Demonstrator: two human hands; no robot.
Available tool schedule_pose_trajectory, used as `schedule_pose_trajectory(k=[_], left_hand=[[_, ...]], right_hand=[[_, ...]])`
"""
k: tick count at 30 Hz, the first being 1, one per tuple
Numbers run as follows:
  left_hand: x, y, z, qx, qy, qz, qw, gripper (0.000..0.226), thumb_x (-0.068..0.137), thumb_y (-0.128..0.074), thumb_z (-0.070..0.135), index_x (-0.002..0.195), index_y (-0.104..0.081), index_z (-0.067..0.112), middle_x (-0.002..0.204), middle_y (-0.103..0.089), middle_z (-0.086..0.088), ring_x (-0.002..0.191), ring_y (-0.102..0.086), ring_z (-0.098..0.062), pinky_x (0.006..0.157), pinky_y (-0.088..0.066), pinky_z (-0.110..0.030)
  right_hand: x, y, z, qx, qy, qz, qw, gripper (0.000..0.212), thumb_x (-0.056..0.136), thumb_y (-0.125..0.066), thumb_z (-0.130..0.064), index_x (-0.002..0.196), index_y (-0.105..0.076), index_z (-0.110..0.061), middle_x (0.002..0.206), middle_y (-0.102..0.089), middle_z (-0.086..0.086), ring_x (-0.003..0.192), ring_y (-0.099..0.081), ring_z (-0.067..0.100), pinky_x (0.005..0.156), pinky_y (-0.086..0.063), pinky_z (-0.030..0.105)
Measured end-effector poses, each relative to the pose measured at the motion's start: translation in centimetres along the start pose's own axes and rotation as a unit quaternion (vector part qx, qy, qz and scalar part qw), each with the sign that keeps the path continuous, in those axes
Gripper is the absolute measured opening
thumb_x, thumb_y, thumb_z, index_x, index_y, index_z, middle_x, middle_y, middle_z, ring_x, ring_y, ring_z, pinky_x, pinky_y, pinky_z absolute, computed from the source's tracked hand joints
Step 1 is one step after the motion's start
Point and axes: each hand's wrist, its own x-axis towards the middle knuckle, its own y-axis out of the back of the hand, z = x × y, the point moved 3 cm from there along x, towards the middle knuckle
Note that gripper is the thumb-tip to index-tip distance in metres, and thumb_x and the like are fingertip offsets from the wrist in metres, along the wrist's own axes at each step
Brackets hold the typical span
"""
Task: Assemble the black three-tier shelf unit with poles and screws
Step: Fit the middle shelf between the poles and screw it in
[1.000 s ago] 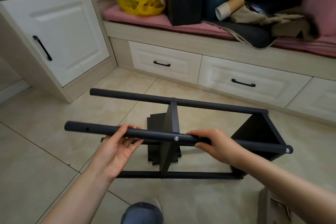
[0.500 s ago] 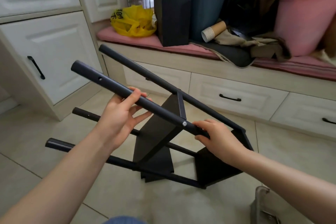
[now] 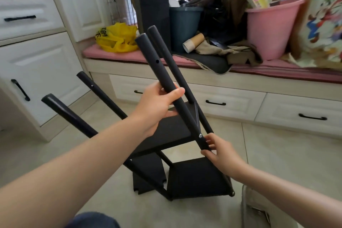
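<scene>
The black shelf unit leans tilted on the floor, its poles slanting up to the left. Two shelf boards are fixed between the poles: a middle board and a lower board at the floor end. My left hand grips the nearest pole about halfway up. My right hand holds the same pole just below a silver screw at the middle board. A loose black board lies on the floor behind the frame. The free ends of several poles stick up with open screw holes.
White cabinets stand at the left. A drawer bench with a pink cushion carries a yellow bag, a black box, a dark bin, a pink bucket and clutter. Beige tile floor all around. A grey object lies at the lower right.
The shelf unit has swung from lying flat toward upright, its free pole ends rising. Both hands stayed on the nearest pole and rose with it.
</scene>
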Motion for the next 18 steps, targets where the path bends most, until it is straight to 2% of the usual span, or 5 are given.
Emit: schedule_pose_trajectory(k=[4, 8, 11, 14, 18], left_hand=[[-0.5, -3.2, -0.4, 0.026, -0.005, -0.022, 0.999, 0.010, 0.093, -0.071, 0.014, 0.100, -0.065, 0.014, 0.094, -0.072, -0.003, 0.093, -0.074, -0.014, 0.072, -0.063, -0.035], [-1.0, -5.7, -0.9, 0.047, -0.015, -0.036, 0.998, 0.011, 0.092, -0.072, 0.016, 0.101, -0.066, 0.016, 0.085, -0.074, 0.008, 0.091, -0.073, -0.007, 0.069, -0.062, -0.030], [-1.5, -7.5, -1.3, 0.052, -0.021, -0.029, 0.998, 0.014, 0.090, -0.075, 0.017, 0.101, -0.068, 0.019, 0.085, -0.074, 0.011, 0.090, -0.073, -0.004, 0.068, -0.062, -0.027], [-2.1, -9.4, -2.1, 0.041, -0.006, -0.013, 0.999, 0.019, 0.085, -0.080, 0.018, 0.102, -0.070, 0.019, 0.084, -0.075, 0.014, 0.085, -0.072, 0.000, 0.065, -0.060, -0.022], [-2.4, -9.2, -3.4, 0.055, 0.008, -0.060, 0.997, 0.019, 0.088, -0.075, 0.036, 0.100, -0.073, 0.022, 0.093, -0.077, 0.012, 0.093, -0.073, -0.004, 0.075, -0.061, -0.026]], right_hand=[[-1.6, 1.5, 0.3, 0.021, -0.031, -0.015, 0.999, 0.032, 0.097, -0.062, -0.026, 0.126, -0.050, -0.022, 0.113, -0.057, -0.010, 0.108, -0.058, 0.009, 0.087, -0.047, 0.022], [-3.0, 4.1, -0.9, 0.022, 0.019, 0.060, 0.998, 0.049, 0.095, -0.064, -0.035, 0.138, -0.044, -0.024, 0.131, -0.051, -0.010, 0.121, -0.051, 0.010, 0.101, -0.046, 0.029], [-3.5, 5.4, -2.1, 0.023, 0.052, 0.087, 0.995, 0.036, 0.096, -0.062, -0.034, 0.128, -0.047, -0.030, 0.117, -0.053, -0.014, 0.103, -0.054, 0.005, 0.085, -0.047, 0.022], [-3.7, 5.5, -2.4, 0.017, 0.051, 0.077, 0.996, 0.017, 0.100, -0.055, -0.024, 0.113, -0.045, -0.029, 0.097, -0.061, -0.007, 0.080, -0.059, 0.006, 0.064, -0.047, 0.020], [-4.1, 5.6, -1.9, -0.005, 0.035, 0.081, 0.996, 0.009, 0.103, -0.046, -0.018, 0.108, -0.040, -0.023, 0.087, -0.058, 0.000, 0.071, -0.055, 0.011, 0.054, -0.042, 0.022]])
